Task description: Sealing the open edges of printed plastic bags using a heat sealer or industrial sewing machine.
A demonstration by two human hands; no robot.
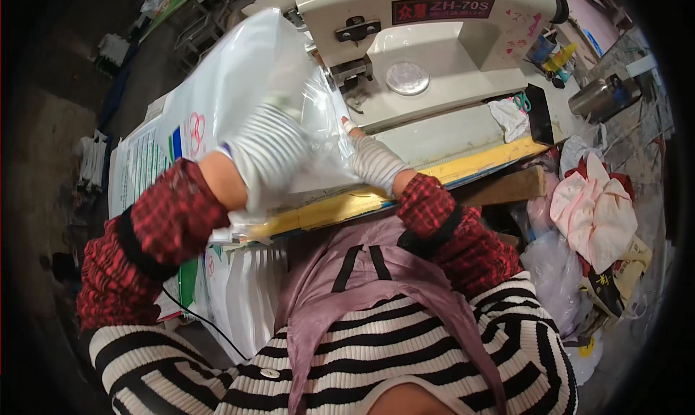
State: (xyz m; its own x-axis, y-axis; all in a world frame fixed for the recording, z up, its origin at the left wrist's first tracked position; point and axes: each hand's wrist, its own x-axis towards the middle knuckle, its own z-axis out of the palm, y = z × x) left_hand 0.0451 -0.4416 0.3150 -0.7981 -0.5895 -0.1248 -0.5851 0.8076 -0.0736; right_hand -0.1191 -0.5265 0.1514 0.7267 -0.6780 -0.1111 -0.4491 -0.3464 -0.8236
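Note:
My left hand, in a striped knit glove, grips a large white plastic bag and lifts it above the table's left side. My right hand, gloved the same way, presses the bag's near edge down by the head of a cream industrial sewing machine. The bag's corner sits under the machine's needle area. A stack of flat printed white bags lies under the lifted one. Both forearms wear red checked sleeve covers.
A yellow strip edges the worktable. A white rag and scissors lie right of the machine. A metal flask stands far right. A pink cloth and plastic bags pile at the right. More white bags hang below the table.

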